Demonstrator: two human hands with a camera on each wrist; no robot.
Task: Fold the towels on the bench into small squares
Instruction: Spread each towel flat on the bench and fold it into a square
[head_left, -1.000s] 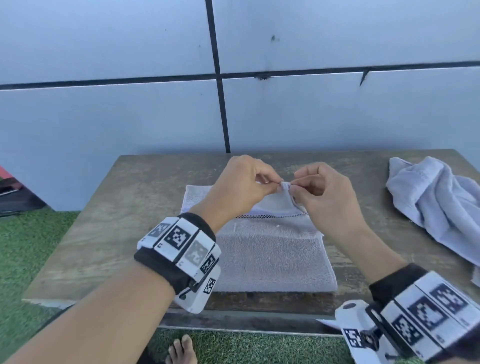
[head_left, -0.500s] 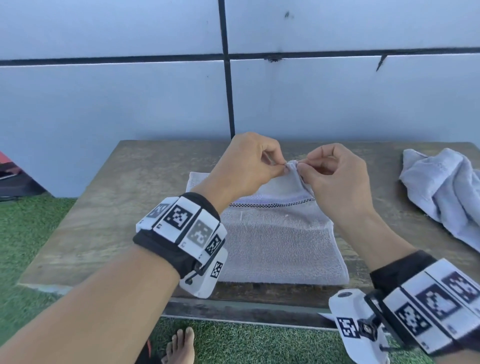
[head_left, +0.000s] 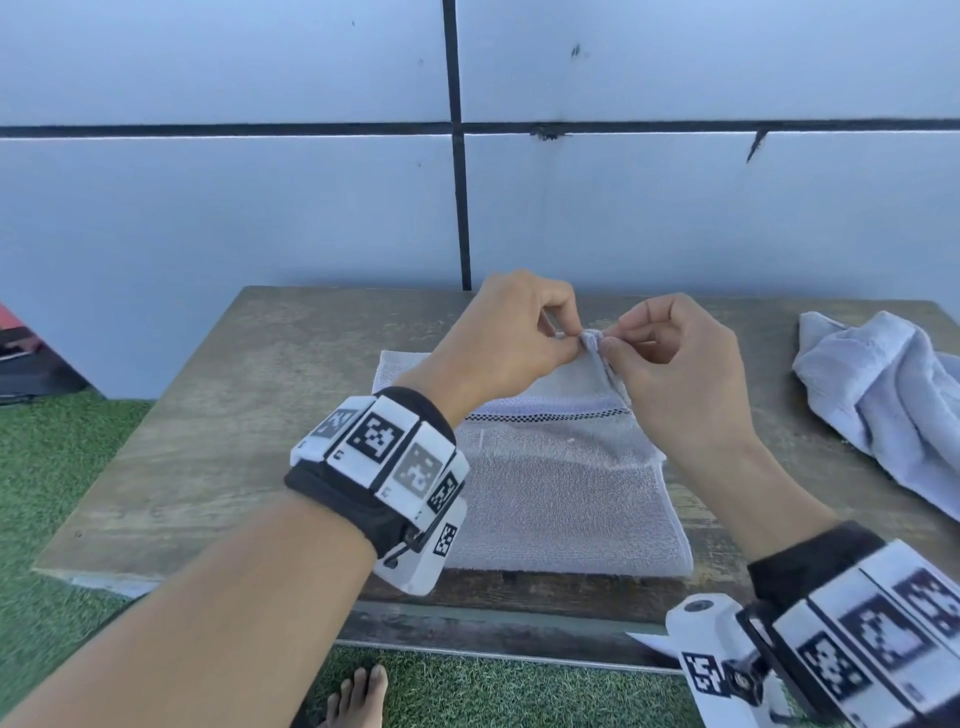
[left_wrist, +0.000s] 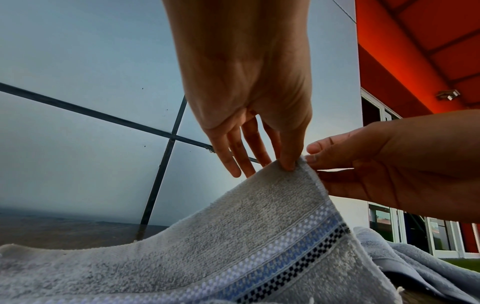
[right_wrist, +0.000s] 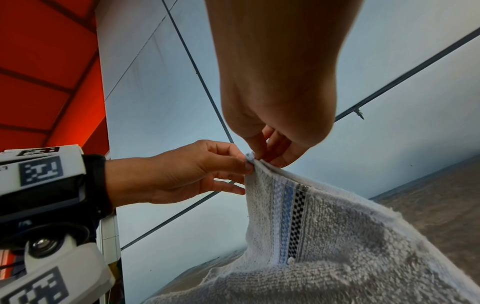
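Note:
A grey towel (head_left: 561, 499) with a blue and black checked stripe lies partly folded on the wooden bench (head_left: 249, 415). Its far right corner is lifted off the bench. My left hand (head_left: 519, 338) pinches that corner between thumb and forefinger, and my right hand (head_left: 670, 364) pinches the same corner just beside it. In the left wrist view the towel (left_wrist: 233, 246) rises to the pinch, with the left hand (left_wrist: 285, 160) and the right hand (left_wrist: 363, 164) meeting at its tip. In the right wrist view the towel (right_wrist: 337, 246) hangs from both hands, right hand (right_wrist: 267, 152) and left hand (right_wrist: 207, 166).
A second, crumpled pale towel (head_left: 883, 405) lies at the bench's right end. A light panelled wall (head_left: 311, 208) stands right behind the bench. Artificial grass (head_left: 47, 457) surrounds it, and a bare foot (head_left: 358, 696) shows under the near edge.
Both hands have kept pinching the same towel corner and raised it a little higher off the bench. The head view has shifted slightly.

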